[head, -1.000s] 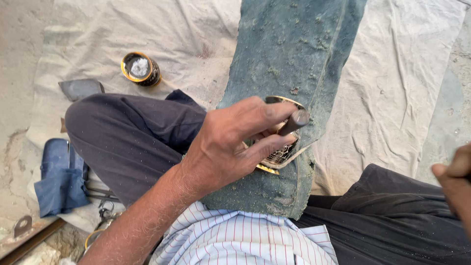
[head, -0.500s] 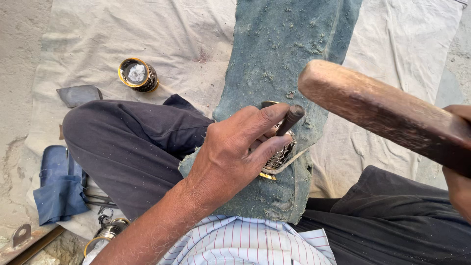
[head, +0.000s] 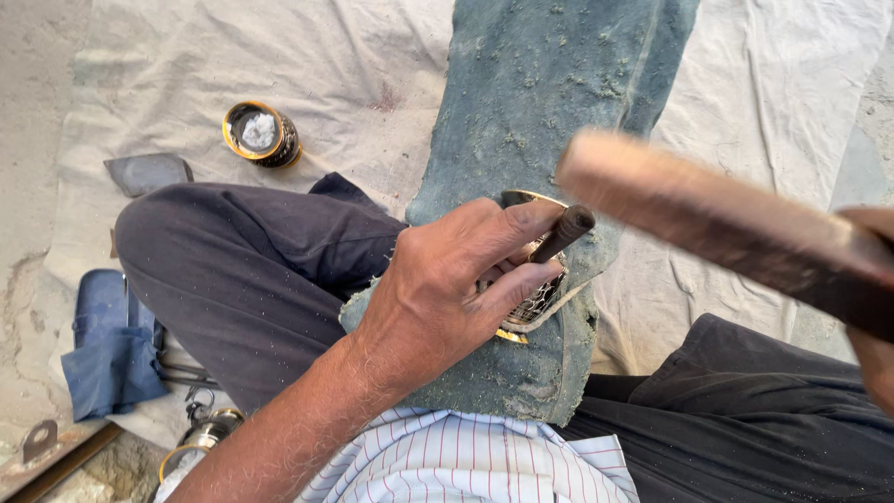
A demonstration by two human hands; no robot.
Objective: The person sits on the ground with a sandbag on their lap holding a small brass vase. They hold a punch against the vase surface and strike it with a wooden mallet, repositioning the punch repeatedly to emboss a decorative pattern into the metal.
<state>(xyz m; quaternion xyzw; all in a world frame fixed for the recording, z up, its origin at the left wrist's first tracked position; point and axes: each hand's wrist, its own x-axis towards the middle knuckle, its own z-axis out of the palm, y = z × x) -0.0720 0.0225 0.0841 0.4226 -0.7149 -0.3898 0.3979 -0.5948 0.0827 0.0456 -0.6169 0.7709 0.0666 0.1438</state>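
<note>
My striped shirt (head: 466, 461) fills the near edge, with my dark trousers (head: 251, 270) to either side. My left hand (head: 447, 289) rests on a worn green cloth (head: 549, 112) laid over my lap, its fingers (head: 507, 224) closed around a dark punch (head: 563, 231) that stands tilted, tip down on a brass piece (head: 531, 312). The brass piece lies under my fingers, patterned and gold-edged, mostly hidden by them. My right hand (head: 871, 307) is at the right edge, only partly in view, gripping a wooden mallet (head: 708, 219) that reaches across, blurred, its head just above and right of the punch.

Left of my left forearm, near my knee, lie a folded blue cloth (head: 112, 349), some metal tools (head: 191, 377) and a small brass cup (head: 200, 438). Farther out, beyond my left knee, a dark flat stone (head: 149, 172) and a round tin (head: 261, 133) with pale stuff inside sit on a pale sheet (head: 354, 74) spread over the ground.
</note>
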